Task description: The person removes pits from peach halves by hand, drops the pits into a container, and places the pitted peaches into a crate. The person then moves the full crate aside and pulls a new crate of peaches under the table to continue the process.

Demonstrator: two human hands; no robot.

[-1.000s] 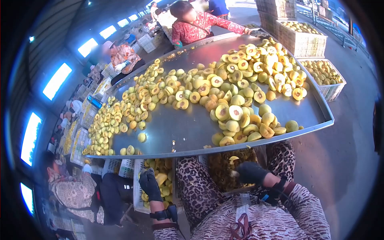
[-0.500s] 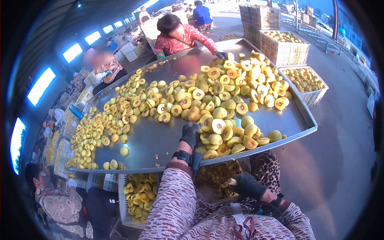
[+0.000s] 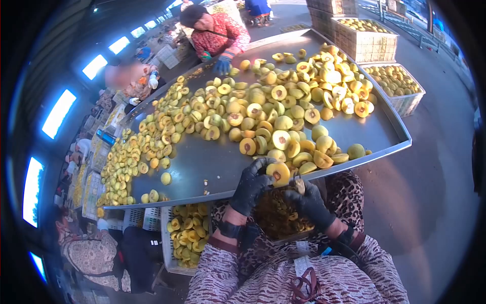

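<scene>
Over the near edge of the metal table (image 3: pixel 195 175), my gloved left hand (image 3: pixel 253 186) holds a halved yellow fruit (image 3: pixel 279 174), its cut face and brown centre showing. My gloved right hand (image 3: pixel 310 203) is just to the right, closed on a small pale tool (image 3: pixel 299 185) whose tip points up beside the fruit. Many halved and whole fruits (image 3: pixel 283 123) are heaped across the table beyond my hands. Below my hands sits a container of dark, wet-looking pieces (image 3: pixel 279 215).
A crate of fruit halves (image 3: pixel 188 234) stands under the table's near edge. Full crates (image 3: pixel 365 43) stand at the back right. A co-worker in red (image 3: pixel 218 33) reaches over the far edge; other people sit at the left.
My left hand has come back from the pile with a fruit half. My right hand has risen towards it. The co-worker's gloved hand has moved left along the far edge. The view has shifted slightly.
</scene>
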